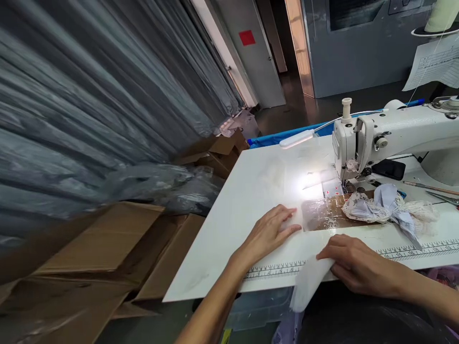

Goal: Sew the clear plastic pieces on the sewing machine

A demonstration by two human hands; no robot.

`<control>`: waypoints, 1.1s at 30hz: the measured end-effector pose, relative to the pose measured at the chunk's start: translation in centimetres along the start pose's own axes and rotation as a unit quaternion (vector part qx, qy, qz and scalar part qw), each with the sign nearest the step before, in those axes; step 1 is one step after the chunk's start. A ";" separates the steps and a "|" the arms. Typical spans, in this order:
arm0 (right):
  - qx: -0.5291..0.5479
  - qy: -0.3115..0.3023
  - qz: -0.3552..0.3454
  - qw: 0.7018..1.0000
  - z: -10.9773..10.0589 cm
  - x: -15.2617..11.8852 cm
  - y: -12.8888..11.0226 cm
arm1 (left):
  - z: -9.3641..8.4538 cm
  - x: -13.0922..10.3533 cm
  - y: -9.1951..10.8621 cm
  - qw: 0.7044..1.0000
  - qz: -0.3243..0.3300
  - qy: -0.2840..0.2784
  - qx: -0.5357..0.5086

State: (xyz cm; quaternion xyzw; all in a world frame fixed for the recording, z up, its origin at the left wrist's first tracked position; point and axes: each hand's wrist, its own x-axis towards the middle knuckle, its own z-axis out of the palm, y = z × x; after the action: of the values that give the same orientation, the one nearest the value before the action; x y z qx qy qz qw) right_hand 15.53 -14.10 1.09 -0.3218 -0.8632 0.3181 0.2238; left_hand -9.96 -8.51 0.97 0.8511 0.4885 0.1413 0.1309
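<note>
My right hand (pixel 360 265) pinches a piece of thin white fabric (pixel 310 282), which hangs over the front edge of the table. My left hand (pixel 268 234) rests on the white sewing table (pixel 229 229), fingers stretched and thumb apart. Whether a pale scrap lies beneath its fingers I cannot tell. A white sewing machine (pixel 398 126) stands beyond my hands, its lamp lighting the needle area. Close to its needle lies a bow of pale blue fabric and lace (pixel 387 208), partly over a brown, shiny taped plate (pixel 319 215).
A printed ruler strip (pixel 276 271) runs along the front edge. A dark phone-like object (pixel 389 168) and scissors (pixel 444 198) lie by the machine. Open cardboard boxes (pixel 103 239) stand left of the table, below a grey curtain (pixel 89 95). A clear plastic bin (pixel 256 308) sits under the edge.
</note>
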 end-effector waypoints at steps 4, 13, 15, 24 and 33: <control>0.243 0.090 0.129 0.957 -1.6 -0.9 -0.1 | 0.0 -0.4 1.5 0.997 0.070 0.022 0.018; 0.496 0.124 0.279 0.813 -0.2 -1.0 0.4 | -2.2 -1.4 8.9 0.946 0.272 0.059 -0.164; 0.579 0.082 0.273 0.764 0.5 -1.2 0.0 | -1.0 -1.0 9.9 0.937 0.308 0.082 -0.141; 0.722 0.109 0.240 0.639 -1.2 -6.4 -0.1 | 2.3 1.5 14.8 0.919 0.382 0.009 -0.101; 0.576 0.242 0.298 0.722 -5.2 -12.8 1.5 | 2.0 8.1 12.8 0.925 0.363 0.064 -0.097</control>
State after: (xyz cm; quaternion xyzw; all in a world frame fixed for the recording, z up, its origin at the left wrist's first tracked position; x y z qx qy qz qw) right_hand 28.05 -20.03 1.39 -0.4379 -0.2895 0.7154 0.4611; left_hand 4.83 -7.86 4.68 0.9423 0.1379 0.2802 0.1206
